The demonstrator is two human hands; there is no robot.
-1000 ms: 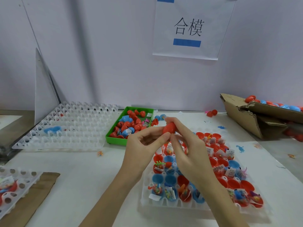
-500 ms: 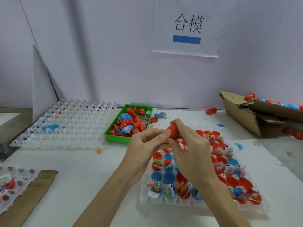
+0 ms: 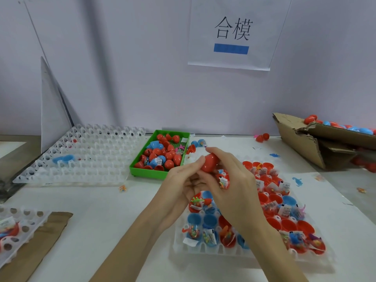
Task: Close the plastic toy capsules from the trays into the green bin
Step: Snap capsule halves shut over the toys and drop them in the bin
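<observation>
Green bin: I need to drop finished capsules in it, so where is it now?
In the head view the green bin sits left of centre, behind the hands, between the empty clear tray and the filled tray.

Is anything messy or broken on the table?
Yes. The cardboard box at the right is torn, with capsules spilling beside it. Tiny toys, like a blue dinosaur, lie loose on the table, and two red capsules sit stray by the wall.

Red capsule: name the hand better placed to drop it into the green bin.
Left. The green bin lies left of the red capsule, on the left hand's side; the right hand would have to cross over it.
</observation>
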